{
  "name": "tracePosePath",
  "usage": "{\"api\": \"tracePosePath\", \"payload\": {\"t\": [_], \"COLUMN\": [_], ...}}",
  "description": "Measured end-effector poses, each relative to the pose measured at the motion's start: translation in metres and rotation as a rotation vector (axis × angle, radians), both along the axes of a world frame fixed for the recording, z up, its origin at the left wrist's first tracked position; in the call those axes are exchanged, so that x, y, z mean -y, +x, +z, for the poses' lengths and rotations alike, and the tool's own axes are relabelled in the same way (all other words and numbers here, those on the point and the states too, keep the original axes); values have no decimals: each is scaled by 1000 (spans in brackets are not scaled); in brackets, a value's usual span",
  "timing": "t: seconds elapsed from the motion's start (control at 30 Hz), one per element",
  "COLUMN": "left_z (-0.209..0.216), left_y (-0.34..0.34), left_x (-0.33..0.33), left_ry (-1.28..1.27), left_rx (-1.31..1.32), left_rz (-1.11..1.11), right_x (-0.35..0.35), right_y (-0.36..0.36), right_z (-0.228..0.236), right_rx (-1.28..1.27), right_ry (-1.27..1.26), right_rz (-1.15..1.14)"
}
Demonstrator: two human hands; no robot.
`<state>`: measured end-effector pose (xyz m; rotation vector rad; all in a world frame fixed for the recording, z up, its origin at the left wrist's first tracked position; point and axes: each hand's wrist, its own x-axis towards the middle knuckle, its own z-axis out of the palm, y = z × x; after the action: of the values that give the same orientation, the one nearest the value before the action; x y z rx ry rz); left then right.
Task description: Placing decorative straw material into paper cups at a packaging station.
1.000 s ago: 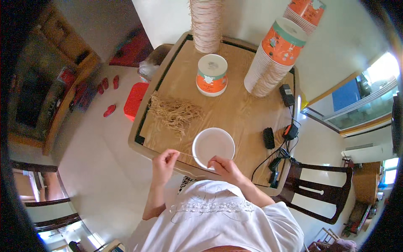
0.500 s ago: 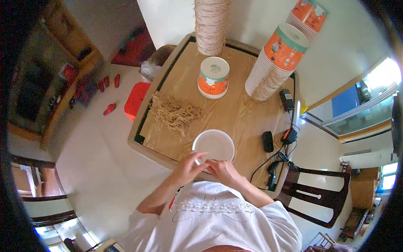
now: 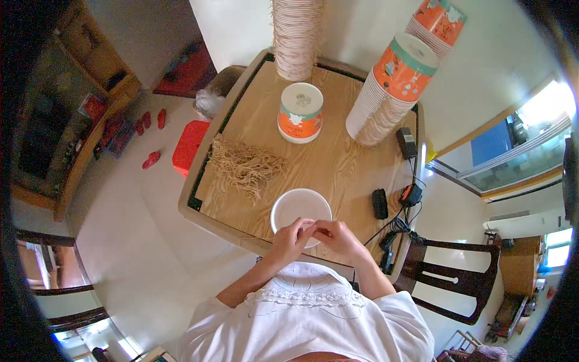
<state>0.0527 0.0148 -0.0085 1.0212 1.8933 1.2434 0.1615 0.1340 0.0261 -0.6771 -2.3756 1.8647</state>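
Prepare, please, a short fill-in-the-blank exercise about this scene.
The bare left hand and right hand meet at the round, ____-coloured open paper tub.
The tangled brown string heap lies by the wood-patterned table, near its ____ edge.
The lone upturned paper tub has a ____ band above its orange one.
Missing words: white; left; green.

The left forearm (image 3: 252, 282) and right forearm (image 3: 375, 276) angle forward and inward, the left hand (image 3: 291, 240) and right hand (image 3: 339, 238) meeting at their curled fingers, backs mostly upward.
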Motion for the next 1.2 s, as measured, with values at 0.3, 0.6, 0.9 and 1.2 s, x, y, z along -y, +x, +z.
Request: {"api": "tracePosePath", "payload": {"t": [0.3, 0.6, 0.9, 1.2], "left_z": [-8, 8, -19, -9], "left_y": [-3, 2, 2, 3], "left_x": [7, -10, -10, -14], "left_ry": [93, 50, 61, 47], "left_rx": [75, 204, 99, 84], "left_rz": [65, 38, 120, 62], "right_x": [-12, -7, -20, -16], "right_y": [7, 13, 13, 9], "right_z": [-8, -20, -41, -61], "right_rx": [54, 99, 140, 17], "right_ry": [-20, -41, -70, -229], "right_rz": [-48, -67, -286, -119]}}
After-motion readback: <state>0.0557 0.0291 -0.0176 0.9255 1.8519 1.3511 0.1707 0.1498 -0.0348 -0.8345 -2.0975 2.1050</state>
